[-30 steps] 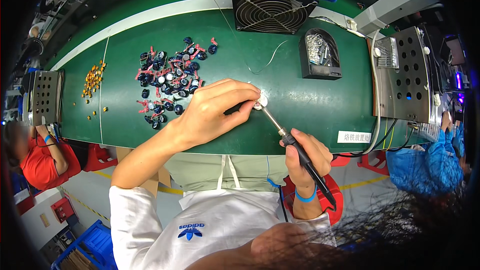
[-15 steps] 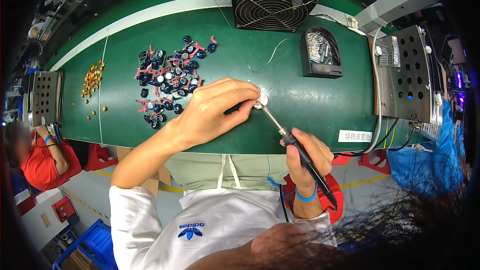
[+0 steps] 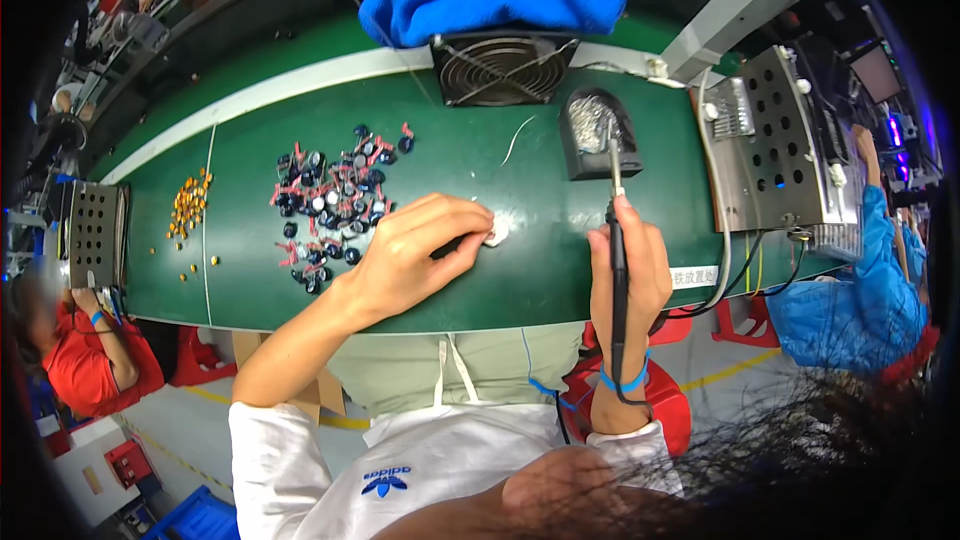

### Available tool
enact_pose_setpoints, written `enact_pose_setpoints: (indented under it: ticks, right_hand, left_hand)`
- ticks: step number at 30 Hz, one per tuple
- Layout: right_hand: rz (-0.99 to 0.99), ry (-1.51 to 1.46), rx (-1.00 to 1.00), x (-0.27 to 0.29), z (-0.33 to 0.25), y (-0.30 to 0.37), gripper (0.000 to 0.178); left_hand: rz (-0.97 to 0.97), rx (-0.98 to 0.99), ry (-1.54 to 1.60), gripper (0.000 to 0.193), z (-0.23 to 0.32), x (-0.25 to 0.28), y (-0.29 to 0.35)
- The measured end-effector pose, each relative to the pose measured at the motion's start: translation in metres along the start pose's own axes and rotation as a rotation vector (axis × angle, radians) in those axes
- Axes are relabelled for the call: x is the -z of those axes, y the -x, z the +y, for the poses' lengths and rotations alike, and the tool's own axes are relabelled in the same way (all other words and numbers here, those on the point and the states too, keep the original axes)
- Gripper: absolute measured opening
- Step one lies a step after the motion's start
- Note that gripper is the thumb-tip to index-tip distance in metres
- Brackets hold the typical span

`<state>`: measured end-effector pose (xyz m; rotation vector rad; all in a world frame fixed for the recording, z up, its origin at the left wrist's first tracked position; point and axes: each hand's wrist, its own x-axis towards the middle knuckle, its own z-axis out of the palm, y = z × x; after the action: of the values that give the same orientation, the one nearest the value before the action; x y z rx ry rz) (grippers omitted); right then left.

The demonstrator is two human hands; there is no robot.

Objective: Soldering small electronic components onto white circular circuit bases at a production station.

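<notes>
At green desk point(image 3: 540, 290): pinching tiny, barely visible piece point(image 3: 490, 237) at white disc point(image 3: 499, 230), in from front edge, with left hand point(image 3: 415, 250); gripping soldering iron point(image 3: 618, 290) in right hand point(image 3: 646, 265), pointing toward black tray point(image 3: 590, 167); cannot tell finished from unfinished among dark parts point(image 3: 316, 159) heaped leftward.

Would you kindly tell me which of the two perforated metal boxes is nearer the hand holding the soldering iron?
The box at the table's right end, beside the right hand; the other box stands far left, beyond the small yellow parts.
</notes>
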<state>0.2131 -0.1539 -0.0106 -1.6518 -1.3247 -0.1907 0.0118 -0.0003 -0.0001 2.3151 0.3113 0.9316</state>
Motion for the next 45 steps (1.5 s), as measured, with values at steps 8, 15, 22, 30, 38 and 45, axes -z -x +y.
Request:
enact_pose_setpoints:
  ticks: [8, 15, 22, 30, 38, 45]
  right_hand:
    - [-0.057, 0.046, -0.024, 0.005, -0.001, 0.003, 0.046]
    - [-0.047, -0.489, -0.163, 0.003, -0.007, 0.036, 0.045]
    - [-0.097, -0.398, -0.114, 0.003, -0.009, 0.045, 0.029]
    - [-0.130, -0.300, -0.024, 0.002, -0.014, 0.037, 0.030]
    - [-0.157, -0.309, -0.030, 0.005, -0.012, 0.038, 0.030]
    - [-0.159, -0.309, -0.018, 0.003, -0.011, 0.038, 0.031]
  left_hand:
    - [-0.013, -0.001, 0.067, 0.019, -0.003, -0.006, 0.005]
    - [0.014, 0.028, 0.036, 0.022, -0.005, 0.001, 0.006]
    - [0.014, 0.032, 0.036, 0.024, -0.007, -0.003, 0.004]
    - [0.022, 0.023, 0.021, 0.025, -0.006, -0.003, 0.004]
    - [0.021, -0.003, 0.023, 0.027, -0.005, -0.006, 0.005]
    - [0.020, -0.009, 0.029, 0.028, -0.008, -0.006, 0.007]
